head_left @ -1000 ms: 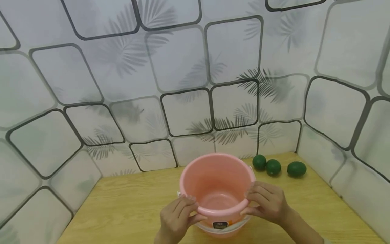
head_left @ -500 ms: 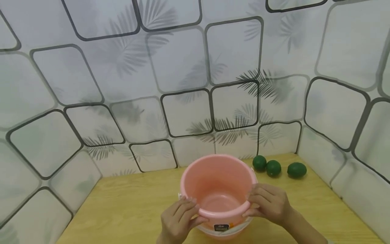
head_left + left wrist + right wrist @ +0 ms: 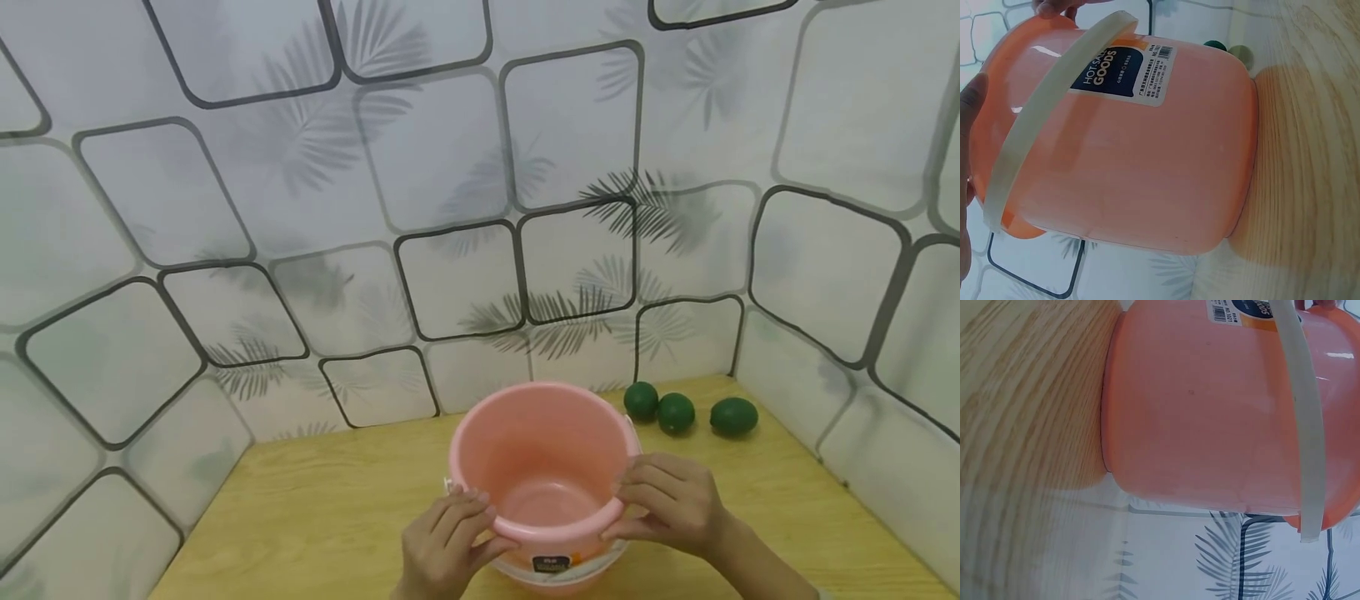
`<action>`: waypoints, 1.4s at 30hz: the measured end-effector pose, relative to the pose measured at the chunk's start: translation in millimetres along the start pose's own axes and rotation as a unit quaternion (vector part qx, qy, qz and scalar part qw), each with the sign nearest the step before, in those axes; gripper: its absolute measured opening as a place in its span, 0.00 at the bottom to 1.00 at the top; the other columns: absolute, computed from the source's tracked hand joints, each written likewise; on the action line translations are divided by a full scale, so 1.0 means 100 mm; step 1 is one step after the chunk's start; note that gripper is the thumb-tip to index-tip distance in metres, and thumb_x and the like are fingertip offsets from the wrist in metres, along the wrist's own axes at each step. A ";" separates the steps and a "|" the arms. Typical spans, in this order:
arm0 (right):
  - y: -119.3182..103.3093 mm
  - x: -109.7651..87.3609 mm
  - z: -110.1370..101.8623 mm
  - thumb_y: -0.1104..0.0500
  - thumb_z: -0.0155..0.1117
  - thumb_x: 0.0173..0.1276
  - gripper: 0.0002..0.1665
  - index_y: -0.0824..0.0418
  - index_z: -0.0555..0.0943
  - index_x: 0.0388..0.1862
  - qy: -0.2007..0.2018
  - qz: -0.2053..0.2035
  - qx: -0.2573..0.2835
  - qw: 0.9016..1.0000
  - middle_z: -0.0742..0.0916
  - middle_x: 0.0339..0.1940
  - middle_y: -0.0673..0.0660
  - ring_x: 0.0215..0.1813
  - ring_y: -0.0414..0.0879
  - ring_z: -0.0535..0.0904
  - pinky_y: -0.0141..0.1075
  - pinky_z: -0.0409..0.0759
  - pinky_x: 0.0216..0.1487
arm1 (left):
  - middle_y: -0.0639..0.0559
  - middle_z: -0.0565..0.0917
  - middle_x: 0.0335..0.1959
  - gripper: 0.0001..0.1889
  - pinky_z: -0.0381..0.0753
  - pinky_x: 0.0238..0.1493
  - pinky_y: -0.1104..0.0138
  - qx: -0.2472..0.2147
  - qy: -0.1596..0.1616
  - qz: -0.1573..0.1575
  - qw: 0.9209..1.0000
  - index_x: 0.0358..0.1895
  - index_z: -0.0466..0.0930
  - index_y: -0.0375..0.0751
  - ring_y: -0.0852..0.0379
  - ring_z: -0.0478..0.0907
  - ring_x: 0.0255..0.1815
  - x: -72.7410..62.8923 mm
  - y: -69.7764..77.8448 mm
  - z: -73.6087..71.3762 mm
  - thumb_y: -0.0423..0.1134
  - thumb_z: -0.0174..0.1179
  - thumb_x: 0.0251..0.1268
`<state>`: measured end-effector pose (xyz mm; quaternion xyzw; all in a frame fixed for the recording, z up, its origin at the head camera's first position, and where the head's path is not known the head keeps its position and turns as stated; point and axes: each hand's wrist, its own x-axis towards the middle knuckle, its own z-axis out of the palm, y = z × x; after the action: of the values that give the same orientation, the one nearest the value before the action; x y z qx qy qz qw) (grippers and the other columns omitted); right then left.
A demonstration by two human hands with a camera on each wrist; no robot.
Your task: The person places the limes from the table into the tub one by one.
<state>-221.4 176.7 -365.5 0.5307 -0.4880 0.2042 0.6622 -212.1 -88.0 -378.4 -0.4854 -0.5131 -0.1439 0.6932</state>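
A pink plastic bucket [image 3: 543,442] stands upright on the wooden table, its mouth facing up with nothing seen inside. My left hand [image 3: 447,543] pinches the near left part of the rim, thumb below and fingers over the edge. On the near right part, my right hand [image 3: 675,504] grips the rim the same way. The white carrying handle [image 3: 1038,112] hangs down across the bucket's near side, in front of a dark label [image 3: 1113,72]. Seen from the right wrist, the bucket's wall [image 3: 1197,412] meets the table at its base.
Three dark green, smooth egg-shaped things lie behind the bucket to the right, the rightmost one [image 3: 733,416] a little apart. Patterned white walls [image 3: 457,279] border the wooden table [image 3: 300,508] at the back and both sides.
The bucket has shifted slightly to the right, both hands moving along with it and keeping their hold on the rim. The head view has tilted a little.
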 end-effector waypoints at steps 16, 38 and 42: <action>-0.02 -0.03 -0.04 0.41 0.71 0.54 0.27 0.63 0.82 0.16 -0.016 0.016 -0.002 1.000 0.84 0.16 0.56 0.20 0.46 0.79 0.36 0.78 0.14 | 0.46 0.84 0.21 0.21 0.84 0.25 0.70 -0.002 -0.004 -0.007 1.000 0.19 0.81 0.37 0.56 0.82 0.21 -0.01 0.02 0.01 0.51 0.61 0.61; -0.03 -0.02 -0.04 0.42 0.71 0.54 0.25 0.64 0.83 0.18 -0.017 0.022 0.002 1.000 0.85 0.18 0.57 0.21 0.47 0.80 0.36 0.79 0.15 | 0.46 0.84 0.20 0.21 0.84 0.24 0.70 0.002 -0.001 -0.008 1.000 0.19 0.82 0.37 0.56 0.81 0.21 -0.02 0.02 0.01 0.52 0.61 0.60; -0.04 -0.01 -0.05 0.41 0.71 0.53 0.25 0.64 0.83 0.19 -0.015 0.020 -0.003 1.000 0.86 0.18 0.57 0.21 0.47 0.80 0.36 0.79 0.14 | 0.46 0.84 0.20 0.21 0.84 0.24 0.69 0.002 -0.001 -0.007 1.000 0.19 0.82 0.37 0.56 0.81 0.20 -0.03 0.02 0.01 0.52 0.61 0.60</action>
<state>-216.7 179.9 -368.3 0.5218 -0.5090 0.2081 0.6522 -213.0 -87.0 -382.0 -0.4805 -0.5172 -0.1470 0.6928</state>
